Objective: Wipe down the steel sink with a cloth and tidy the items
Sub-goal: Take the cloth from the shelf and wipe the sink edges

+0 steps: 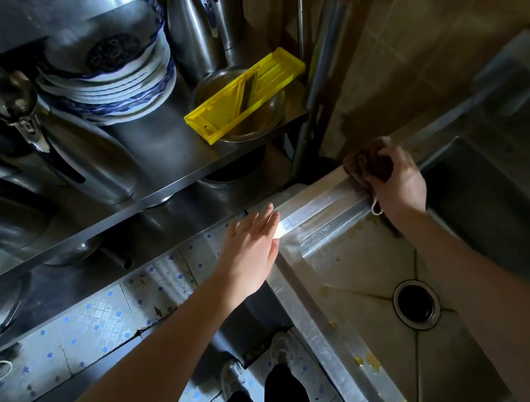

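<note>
The steel sink (310,317) fills the lower right, its basin stained with yellow scraps around a round drain (416,304). My right hand (397,182) grips a bunched brown cloth (370,160) on the sink's far left corner rim. A small white loop hangs from under that hand. My left hand (253,246) is flat with straight fingers, held at the sink's left rim corner and holding nothing.
A steel shelf unit (160,195) stands left of the sink with stacked blue-rimmed plates (111,86), steel jugs, and a yellow slicer (245,96) lying across a steel bowl. A second basin (507,187) lies at right. Tiled floor and my shoes show below.
</note>
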Motion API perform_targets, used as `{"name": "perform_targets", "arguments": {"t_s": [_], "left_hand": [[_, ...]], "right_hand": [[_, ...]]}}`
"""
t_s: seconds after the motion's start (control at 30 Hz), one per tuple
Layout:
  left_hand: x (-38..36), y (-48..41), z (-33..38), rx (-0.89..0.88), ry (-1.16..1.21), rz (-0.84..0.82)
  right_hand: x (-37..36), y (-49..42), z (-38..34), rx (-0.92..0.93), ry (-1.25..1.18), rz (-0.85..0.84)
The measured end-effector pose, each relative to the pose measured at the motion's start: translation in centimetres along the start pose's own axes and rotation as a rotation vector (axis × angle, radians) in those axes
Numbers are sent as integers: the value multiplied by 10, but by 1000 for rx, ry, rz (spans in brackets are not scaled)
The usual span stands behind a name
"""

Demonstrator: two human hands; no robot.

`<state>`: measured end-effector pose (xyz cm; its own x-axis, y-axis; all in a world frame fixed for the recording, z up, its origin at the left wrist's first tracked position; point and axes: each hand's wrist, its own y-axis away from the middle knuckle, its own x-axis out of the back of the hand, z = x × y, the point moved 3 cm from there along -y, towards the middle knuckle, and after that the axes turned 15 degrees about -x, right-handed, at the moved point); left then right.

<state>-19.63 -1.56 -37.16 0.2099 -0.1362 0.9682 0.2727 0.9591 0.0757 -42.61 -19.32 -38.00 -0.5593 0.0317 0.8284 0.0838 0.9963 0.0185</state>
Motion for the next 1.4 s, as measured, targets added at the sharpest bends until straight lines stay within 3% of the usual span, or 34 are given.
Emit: {"name": "perform_targets", "arguments": {"t_s": [0.17, 0.3, 0.4, 0.53, 0.8, 1.1, 1.23, 1.4], "left_hand": [[3, -24, 7, -30, -21, -11], [6, -37, 10, 0, -20, 2], [9, -45, 13, 42, -25, 29], [9, -59, 18, 17, -35, 31], [7, -101, 33, -12, -39, 47], [8, -137, 44, -47, 0, 38], [10, -145, 46, -30, 52, 22], [12, -156, 41, -6, 79, 7]], "right_hand": [[-4, 7, 2, 55, 10, -91], [-18, 40, -7, 200, 38, -142], [-25, 55, -8, 329, 88, -124], [-22, 43, -4, 451, 202, 25], [5, -29, 24, 168, 87, -11], [27, -80, 37, -7, 46, 7], [20, -57, 28, 50, 17, -27], [8, -21, 14, 246, 109, 0]]}}
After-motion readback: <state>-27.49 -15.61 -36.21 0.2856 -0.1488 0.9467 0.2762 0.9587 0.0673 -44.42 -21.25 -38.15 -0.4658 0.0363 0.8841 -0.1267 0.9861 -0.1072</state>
